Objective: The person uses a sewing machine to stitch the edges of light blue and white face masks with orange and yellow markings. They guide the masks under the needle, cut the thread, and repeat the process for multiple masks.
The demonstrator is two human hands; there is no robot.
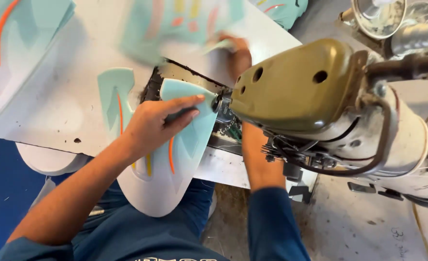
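My left hand [157,123] presses flat on a mint-green and white shoe upper piece [187,145] with orange and yellow stripes, its tip pushed against the needle area of an olive sewing machine head [298,84]. My right hand [237,52] reaches behind the machine head and grips the edge of another mint-green piece [180,24], which is blurred. My right forearm passes under the machine head and is partly hidden by it.
More mint and white cut pieces lie on the white worktable [54,96]: one at top left [16,43], one at top right [281,9], one under my left wrist [113,94]. The machine body and wheel [407,140] fill the right side. A lamp [378,17] stands at upper right.
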